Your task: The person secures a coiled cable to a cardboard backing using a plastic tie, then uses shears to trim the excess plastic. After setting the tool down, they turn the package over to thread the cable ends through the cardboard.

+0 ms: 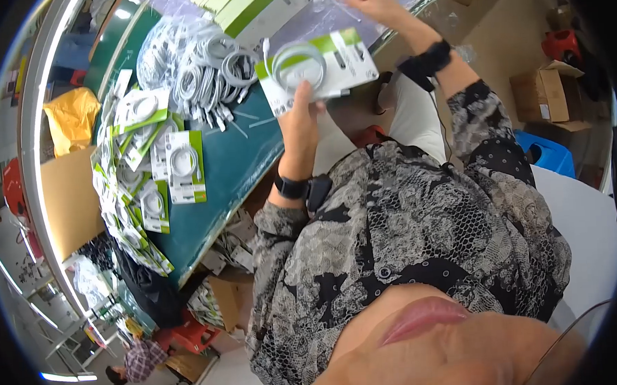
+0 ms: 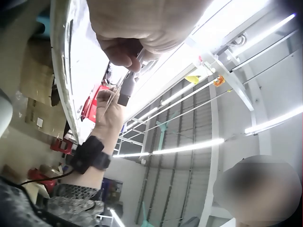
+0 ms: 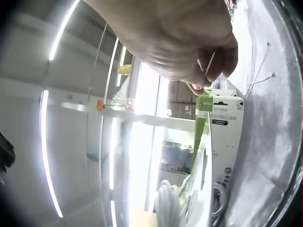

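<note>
In the head view my left hand (image 1: 300, 124) holds a white and green cable card (image 1: 357, 56), with the thumb over a coiled white cable (image 1: 320, 71) that lies on its face. One end of the cable stands up at the card's left corner. A dark-looking plug (image 2: 125, 90) sticks out past the left fingers in the left wrist view. My right hand (image 1: 376, 5) is beyond the card, over the far part of the table. Its fingers pinch a thin white strip (image 3: 209, 64), like a cable tie, seen in the right wrist view.
Coiled white cables (image 1: 207, 80) lie heaped on the green table (image 1: 225, 165), partly in a clear plastic bag (image 1: 161, 51). Carded cables (image 1: 125, 173) are piled at the left. A stack of green and white cards (image 1: 252, 12) sits at the back. Loose strips lie near the edge.
</note>
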The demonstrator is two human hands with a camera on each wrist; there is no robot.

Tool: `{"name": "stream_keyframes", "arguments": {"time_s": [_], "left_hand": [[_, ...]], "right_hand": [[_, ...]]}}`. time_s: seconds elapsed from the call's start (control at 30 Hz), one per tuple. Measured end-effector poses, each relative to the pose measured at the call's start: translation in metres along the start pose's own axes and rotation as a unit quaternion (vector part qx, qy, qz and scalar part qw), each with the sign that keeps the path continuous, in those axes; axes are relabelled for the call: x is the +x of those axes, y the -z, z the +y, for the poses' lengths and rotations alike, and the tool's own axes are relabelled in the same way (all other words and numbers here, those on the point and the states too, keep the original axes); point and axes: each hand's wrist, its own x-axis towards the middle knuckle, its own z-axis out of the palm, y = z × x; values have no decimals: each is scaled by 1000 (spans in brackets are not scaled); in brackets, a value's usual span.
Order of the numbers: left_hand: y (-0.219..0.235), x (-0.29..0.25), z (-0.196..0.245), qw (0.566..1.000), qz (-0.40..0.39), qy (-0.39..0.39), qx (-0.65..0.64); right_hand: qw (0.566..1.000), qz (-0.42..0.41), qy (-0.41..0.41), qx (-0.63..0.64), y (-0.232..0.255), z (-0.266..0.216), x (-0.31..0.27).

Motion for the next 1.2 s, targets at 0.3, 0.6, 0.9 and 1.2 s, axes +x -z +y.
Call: {"name": "stream_keyframes", "arguments": {"time_s": [0.3, 0.6, 0.9, 1.2], "left_hand": [[-25, 16, 25, 979, -69, 57, -182], [-49, 13, 11, 990, -46, 57, -122], [-54, 10, 2, 996, -41, 36, -65], [-48, 19, 18, 951, -74, 142, -265]], "right_hand": [[995, -17, 73, 71, 17, 46, -69], [923, 92, 368, -59, -33, -31, -139], [958, 98, 265, 55, -39, -25, -138], [966, 144, 195, 87, -44, -4, -145]]}}
